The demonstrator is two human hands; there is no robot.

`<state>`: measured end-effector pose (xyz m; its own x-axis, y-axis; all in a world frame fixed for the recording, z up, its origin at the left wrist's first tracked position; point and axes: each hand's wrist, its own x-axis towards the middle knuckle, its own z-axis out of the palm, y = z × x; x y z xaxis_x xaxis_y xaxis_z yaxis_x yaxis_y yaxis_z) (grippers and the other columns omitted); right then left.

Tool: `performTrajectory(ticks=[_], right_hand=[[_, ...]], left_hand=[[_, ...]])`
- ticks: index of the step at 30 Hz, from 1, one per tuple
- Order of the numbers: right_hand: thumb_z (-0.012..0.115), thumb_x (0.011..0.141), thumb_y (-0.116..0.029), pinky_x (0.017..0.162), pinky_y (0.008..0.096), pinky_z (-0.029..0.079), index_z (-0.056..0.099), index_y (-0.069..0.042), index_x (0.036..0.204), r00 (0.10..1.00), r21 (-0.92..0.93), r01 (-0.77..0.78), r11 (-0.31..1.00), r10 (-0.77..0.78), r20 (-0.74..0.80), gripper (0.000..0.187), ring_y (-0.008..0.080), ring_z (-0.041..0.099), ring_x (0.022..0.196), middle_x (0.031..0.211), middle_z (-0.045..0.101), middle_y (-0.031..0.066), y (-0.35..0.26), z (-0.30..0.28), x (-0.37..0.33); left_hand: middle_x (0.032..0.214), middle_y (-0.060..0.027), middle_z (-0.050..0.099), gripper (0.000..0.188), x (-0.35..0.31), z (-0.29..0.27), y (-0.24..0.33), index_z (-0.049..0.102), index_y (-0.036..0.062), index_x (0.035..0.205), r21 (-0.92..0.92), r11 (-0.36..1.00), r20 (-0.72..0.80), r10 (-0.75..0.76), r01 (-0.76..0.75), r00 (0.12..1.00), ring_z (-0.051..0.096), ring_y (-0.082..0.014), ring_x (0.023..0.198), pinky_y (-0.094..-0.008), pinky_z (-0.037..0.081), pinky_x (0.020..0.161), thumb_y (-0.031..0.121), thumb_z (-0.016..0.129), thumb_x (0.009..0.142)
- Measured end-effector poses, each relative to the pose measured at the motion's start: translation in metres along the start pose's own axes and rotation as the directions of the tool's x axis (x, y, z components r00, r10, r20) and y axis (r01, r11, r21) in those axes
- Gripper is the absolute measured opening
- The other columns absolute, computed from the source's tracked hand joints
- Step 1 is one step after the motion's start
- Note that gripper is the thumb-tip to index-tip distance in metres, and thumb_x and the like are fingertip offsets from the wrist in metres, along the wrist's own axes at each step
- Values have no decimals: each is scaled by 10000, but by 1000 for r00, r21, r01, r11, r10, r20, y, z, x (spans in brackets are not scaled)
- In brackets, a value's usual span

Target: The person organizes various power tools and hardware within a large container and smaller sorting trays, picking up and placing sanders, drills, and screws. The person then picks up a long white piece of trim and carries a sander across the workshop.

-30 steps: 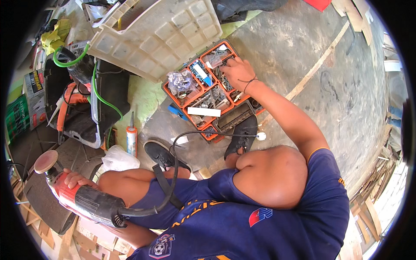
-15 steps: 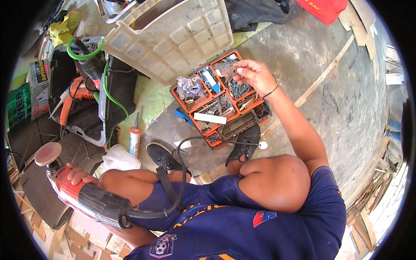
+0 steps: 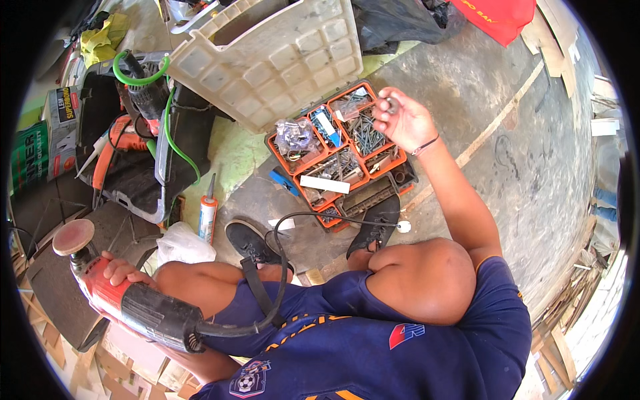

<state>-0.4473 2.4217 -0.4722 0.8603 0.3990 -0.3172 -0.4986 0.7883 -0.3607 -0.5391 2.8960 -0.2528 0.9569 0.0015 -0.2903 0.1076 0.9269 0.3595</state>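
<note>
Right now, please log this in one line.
left hand: holds corded power tool | right hand: holds small round piece near organizer box

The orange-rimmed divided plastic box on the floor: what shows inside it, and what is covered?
Thin grey metal fasteners, a clear plastic bag and a blue-and-white item show; a flat white rectangular strip lies across the top. Whatever lies beneath is covered.

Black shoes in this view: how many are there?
2. The left shoe is on the floor right of the sealant tube; the right shoe is beside the near edge of the parts box. Others could be hidden in clutter.
</note>
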Motion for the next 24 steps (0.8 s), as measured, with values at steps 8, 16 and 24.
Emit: performTrajectory(ticks=[8,16,24], right_hand=[[474,917,-171,517,228,343,521,-85,1072,961,-253,113,961,-171,-217,183,80,409,610,761,498,-3,-22,-15,-2],[463,884,-80,561,228,395,548,-62,1077,854,-707,-26,706,-351,-383,211,88,461,623,938,610,68,-15,-14,4],[590,812,-373,749,371,464,614,-5,945,842,-905,-351,-240,-503,-193,392,314,606,815,853,627,195,16,-87,-1]], left_hand=[[1026,-53,467,655,-4,12,-7,309,-2,1295,0,1000,1,29,-29,1000,504,-159,957,-346,405,914,170,651,763],[1031,-61,463,665,0,13,-18,312,-34,1289,9,998,23,57,-57,998,498,-163,965,-348,403,926,223,643,773],[1059,-63,463,709,-3,9,-12,315,-7,1311,7,994,44,109,-109,993,491,-175,971,-382,400,916,348,642,792]])
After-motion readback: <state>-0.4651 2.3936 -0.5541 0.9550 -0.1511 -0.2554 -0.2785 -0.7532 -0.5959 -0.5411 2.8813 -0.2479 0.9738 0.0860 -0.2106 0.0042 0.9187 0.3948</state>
